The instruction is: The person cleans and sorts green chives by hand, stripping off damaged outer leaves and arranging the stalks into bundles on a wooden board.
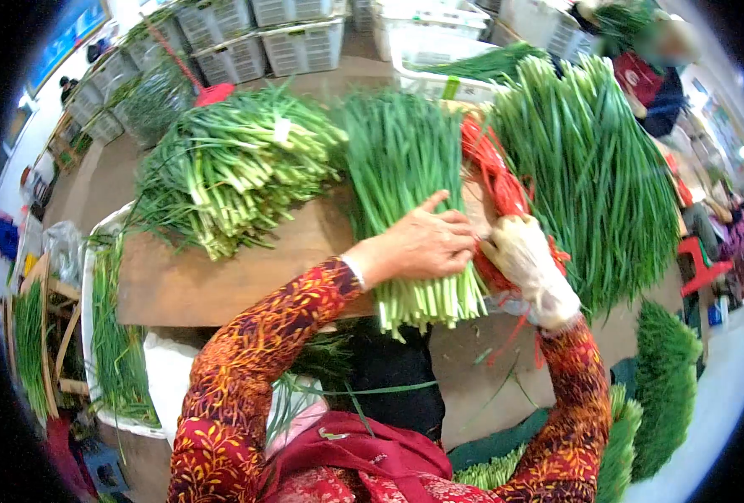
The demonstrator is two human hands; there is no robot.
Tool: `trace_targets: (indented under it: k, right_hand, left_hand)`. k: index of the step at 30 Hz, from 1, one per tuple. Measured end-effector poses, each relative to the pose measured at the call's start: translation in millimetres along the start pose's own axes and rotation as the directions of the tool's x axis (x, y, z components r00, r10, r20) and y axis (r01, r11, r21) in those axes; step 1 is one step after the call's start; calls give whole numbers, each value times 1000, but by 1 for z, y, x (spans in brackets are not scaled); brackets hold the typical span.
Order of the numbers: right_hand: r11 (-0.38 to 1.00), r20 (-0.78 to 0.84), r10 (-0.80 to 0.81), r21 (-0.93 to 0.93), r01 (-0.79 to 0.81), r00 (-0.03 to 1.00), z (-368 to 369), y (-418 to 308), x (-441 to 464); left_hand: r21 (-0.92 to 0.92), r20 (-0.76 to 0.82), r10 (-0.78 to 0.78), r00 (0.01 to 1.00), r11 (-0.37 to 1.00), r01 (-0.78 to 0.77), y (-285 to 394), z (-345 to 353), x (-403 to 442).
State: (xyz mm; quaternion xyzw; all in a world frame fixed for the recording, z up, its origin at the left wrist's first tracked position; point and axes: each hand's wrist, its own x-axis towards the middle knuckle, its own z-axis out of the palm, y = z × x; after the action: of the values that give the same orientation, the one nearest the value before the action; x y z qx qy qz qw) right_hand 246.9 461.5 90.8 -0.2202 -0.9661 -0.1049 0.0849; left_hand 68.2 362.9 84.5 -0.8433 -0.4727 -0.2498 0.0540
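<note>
A flat bundle of garlic chives point(405, 151) lies in front of me, pale cut stems toward my body. My bare left hand point(422, 243) rests across its lower part, thumb raised and the other fingers curled together toward the right edge; what they pinch is hidden. My right hand point(530, 264), in a whitish glove, is at the bundle's right side with its fingers closed at the red plastic twine point(496, 172). The fingertips of both hands nearly meet. Strands of twine hang below the glove.
A loose pile of chives point(242, 163) lies left on the wooden board point(196, 281); a taller stack point(586, 176) stands right. White crates point(301, 48) line the back. A chive-filled white tub point(95, 323) is at left. Another person point(645, 80) works at upper right, near a red stool point(703, 267).
</note>
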Motion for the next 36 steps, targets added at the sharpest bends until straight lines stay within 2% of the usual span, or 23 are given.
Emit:
trace_targets:
  k: [2, 3, 4, 6, 7, 9, 10, 11, 12, 14, 15, 17, 19, 20, 21, 22, 24, 25, 27, 28, 30, 34, 36]
  right_hand:
    - [996, 51, -41, -75, 44, 998, 0, 9, -13]
    - [995, 5, -76, -62, 77, 997, 6, 16, -19]
    - [997, 88, -59, -38, 63, 994, 4, 17, -19]
    - [984, 152, -74, 172, 47, 986, -11, 13, -11]
    - [982, 141, -99, 172, 74, 985, -17, 5, -7]
    - [935, -136, 35, 355, 15, 990, -25, -15, 2]
    - [935, -156, 9, 352, 47, 988, -26, -16, 5]
    - [912, -130, 78, 409, -18, 989, -23, -12, 2]
    - [881, -99, 142, 465, -81, 985, -19, -13, 0]
    - [861, -77, 184, 494, -123, 980, -41, -22, 2]
    - [944, -172, 91, 329, -30, 981, -55, -28, 4]
    - [942, -249, 46, 332, 41, 968, -84, -53, 12]
    - [887, -275, 37, 452, 95, 961, -107, -91, 25]
    - [837, -289, -42, 512, 192, 956, -113, -111, 35]
    - [765, -239, -65, 612, 202, 969, -119, -134, 46]
    - [683, -190, -94, 702, 202, 977, -123, -158, 58]
    - [600, -193, -158, 760, 250, 968, -121, -197, 91]
    - [619, -217, -154, 739, 265, 964, -120, -215, 111]
    - [723, -221, -127, 646, 243, 967, -116, -249, 149]
    - [798, -209, -96, 569, 200, 973, -112, -263, 168]
    - [930, -219, -132, 312, 197, 967, -89, -277, 199]
    - [941, -153, -88, 311, 132, 984, -85, -290, 191]
    - [948, -139, -101, 287, 138, 985, -96, -291, 161]
  left_hand:
    - [-16, -40, 7, 999, 1000, -8, -1, 4, -1]
    - [-33, -25, -2, 1000, 999, 1, -1, 5, 0]
    - [-54, -12, -7, 1000, 999, 6, 0, 4, 1]
    - [-37, 43, 0, 999, 999, 2, -1, 3, 1]
    - [-26, 23, -4, 1000, 1000, 4, -1, 5, 0]
    - [-49, -27, -30, 999, 998, 29, 1, 3, 0]
    - [-75, -2, -48, 999, 996, 47, 0, 3, 2]
    - [-124, -69, -68, 995, 991, 59, 1, 6, 1]
    - [27, -89, -37, 995, 999, 39, 1, 8, 0]
    - [33, -307, -41, 951, 998, 53, 11, -7, -6]
    - [9, -371, -68, 926, 997, 77, 17, -15, -13]
    - [-45, -442, -141, 886, 990, 134, 35, -34, -34]
    - [-177, -458, -289, 841, 956, 233, 51, -47, -69]
    - [-248, -448, -371, 814, 926, 285, 61, -57, -90]
    - [-364, -467, -451, 761, 882, 299, 64, -62, -111]
    - [-477, -475, -529, 703, 826, 299, 67, -65, -132]
    - [-737, -453, -732, 508, 629, 248, 84, -81, -166]
    - [-737, -455, -732, 507, 629, 247, 86, -86, -184]
    - [-730, -377, -846, 378, 522, 440, 87, -90, -214]
    - [-730, -384, -845, 373, 525, 438, 89, -94, -225]
    - [-882, -257, -935, 246, 331, 335, 93, -101, -242]
    - [-918, -288, -945, 153, 318, 237, 93, -107, -266]
    - [-916, -293, -944, 150, 322, 240, 90, -110, -272]
